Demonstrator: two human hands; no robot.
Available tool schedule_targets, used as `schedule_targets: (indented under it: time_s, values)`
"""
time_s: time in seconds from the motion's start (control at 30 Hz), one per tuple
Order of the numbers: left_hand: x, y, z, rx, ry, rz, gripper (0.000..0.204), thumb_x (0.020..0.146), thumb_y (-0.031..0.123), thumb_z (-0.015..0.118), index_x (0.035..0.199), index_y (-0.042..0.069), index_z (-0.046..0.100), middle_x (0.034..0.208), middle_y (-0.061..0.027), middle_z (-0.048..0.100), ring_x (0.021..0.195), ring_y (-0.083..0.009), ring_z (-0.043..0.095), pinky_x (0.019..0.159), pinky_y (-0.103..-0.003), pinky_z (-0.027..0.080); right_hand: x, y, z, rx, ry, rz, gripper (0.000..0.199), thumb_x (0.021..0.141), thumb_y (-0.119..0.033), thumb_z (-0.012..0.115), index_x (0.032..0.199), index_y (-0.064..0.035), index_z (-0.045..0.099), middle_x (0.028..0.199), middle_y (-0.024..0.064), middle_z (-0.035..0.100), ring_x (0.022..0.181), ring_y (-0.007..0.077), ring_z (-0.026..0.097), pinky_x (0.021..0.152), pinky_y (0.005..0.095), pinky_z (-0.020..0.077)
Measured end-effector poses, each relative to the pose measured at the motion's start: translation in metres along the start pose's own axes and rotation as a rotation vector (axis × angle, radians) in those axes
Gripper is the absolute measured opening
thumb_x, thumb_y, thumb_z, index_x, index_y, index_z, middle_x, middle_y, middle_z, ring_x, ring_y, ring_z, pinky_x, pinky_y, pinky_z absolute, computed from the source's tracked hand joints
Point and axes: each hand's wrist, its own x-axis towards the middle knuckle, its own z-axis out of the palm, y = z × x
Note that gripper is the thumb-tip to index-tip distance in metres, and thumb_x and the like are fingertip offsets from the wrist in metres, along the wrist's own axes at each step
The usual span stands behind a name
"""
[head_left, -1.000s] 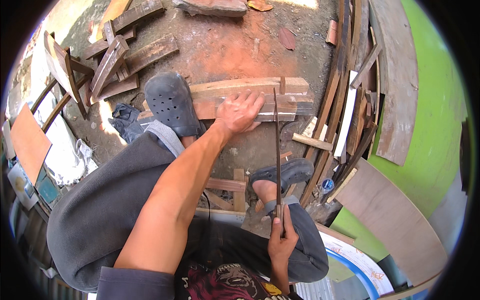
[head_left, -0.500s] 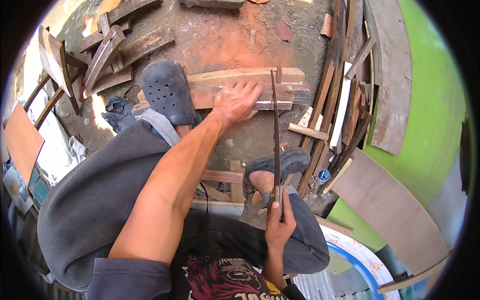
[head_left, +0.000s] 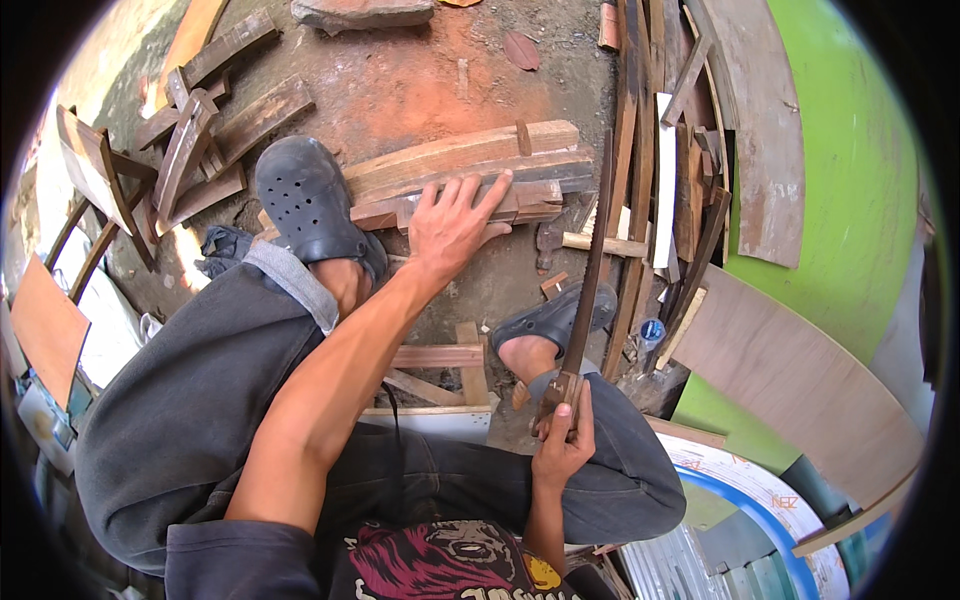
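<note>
My right hand (head_left: 563,440) is closed round the wooden handle of a handsaw (head_left: 587,290). The saw's long dark blade points away from me, its far part standing right of a bundle of wooden planks (head_left: 500,160). My left hand (head_left: 455,225) lies over the nearest plank with its fingers stretched out across the wood. A dark clog (head_left: 300,195) on my left foot presses on the left part of the same planks. At their far right a small reddish-brown piece of wood (head_left: 523,138) sits on the top plank.
A hammer (head_left: 610,243) lies right of the planks, beside long wooden strips (head_left: 627,120). My other clog (head_left: 560,320) is below it. Scrap lumber (head_left: 190,150) is piled at the far left, a stone slab (head_left: 362,12) at the far edge, and a green panel (head_left: 840,150) at the right.
The saw has swung right, from across the planks to beyond their right end. My left hand's fingers have straightened on the wood. The near plank has shifted, its right end now angled.
</note>
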Motion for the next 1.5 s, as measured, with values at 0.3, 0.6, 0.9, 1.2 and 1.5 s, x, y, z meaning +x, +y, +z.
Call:
schedule_targets:
  time_s: [0.3, 0.6, 0.9, 1.2, 1.5]
  values:
    - [-0.029, 0.009, 0.007, -0.003, 0.034, 0.113, 0.054, 0.077, 0.019, 0.077, 0.129, 0.029, 0.064, 0.124, -0.0061, 0.060, 0.116, -0.0254, 0.057, 0.098, -0.048, 0.037, 0.011, 0.017, 0.002, 0.007, -0.090, 0.006, 0.046, 0.103, -0.016, 0.059, 0.138, 0.0131, 0.053, 0.106, 0.0125, 0.072, 0.070, 0.0082, 0.055, 0.059, 0.0239, 0.0460]
    - [-0.033, 0.010, 0.015, -0.075, 0.053, 0.102, 0.037, 0.071, 0.014, 0.076, 0.106, 0.022, 0.065, 0.129, -0.0019, 0.061, 0.118, -0.0232, 0.057, 0.098, -0.048, 0.037, 0.013, 0.021, 0.001, 0.022, -0.098, 0.074, 0.048, 0.102, -0.018, 0.060, 0.138, 0.0134, 0.053, 0.114, 0.0198, 0.069, 0.097, 0.0189, 0.065, 0.082, 0.0300, 0.0500]
    - [0.002, -0.005, -0.006, -0.136, -0.025, 0.025, 0.037, 0.086, 0.025, 0.075, 0.118, 0.012, 0.062, 0.132, -0.0079, 0.063, 0.116, -0.0289, 0.060, 0.097, -0.045, 0.042, 0.019, 0.029, 0.006, 0.010, -0.129, -0.089, 0.046, 0.102, -0.016, 0.060, 0.141, 0.0091, 0.053, 0.085, 0.0057, 0.061, 0.067, 0.0089, 0.049, 0.059, 0.0241, 0.0381]
    - [0.039, -0.036, -0.017, -0.104, -0.256, 0.072, 0.064, 0.092, 0.052, 0.063, 0.135, 0.005, 0.055, 0.123, -0.0177, 0.062, 0.115, -0.0351, 0.059, 0.096, -0.047, 0.046, 0.044, -0.017, 0.020, -0.059, -0.209, -0.250, 0.036, 0.096, -0.004, 0.063, 0.130, 0.0094, 0.062, 0.107, 0.0248, 0.074, 0.097, 0.0227, 0.074, 0.081, 0.0313, 0.0564]
    - [0.051, -0.040, -0.023, -0.085, -0.396, 0.090, 0.086, 0.084, 0.055, 0.073, 0.144, 0.000, 0.045, 0.127, -0.0221, 0.057, 0.122, -0.0402, 0.056, 0.099, -0.047, 0.049, 0.068, -0.020, 0.043, -0.052, -0.241, -0.337, 0.036, 0.096, -0.009, 0.063, 0.129, 0.0070, 0.063, 0.106, 0.0262, 0.073, 0.094, 0.0272, 0.075, 0.080, 0.0327, 0.0556]
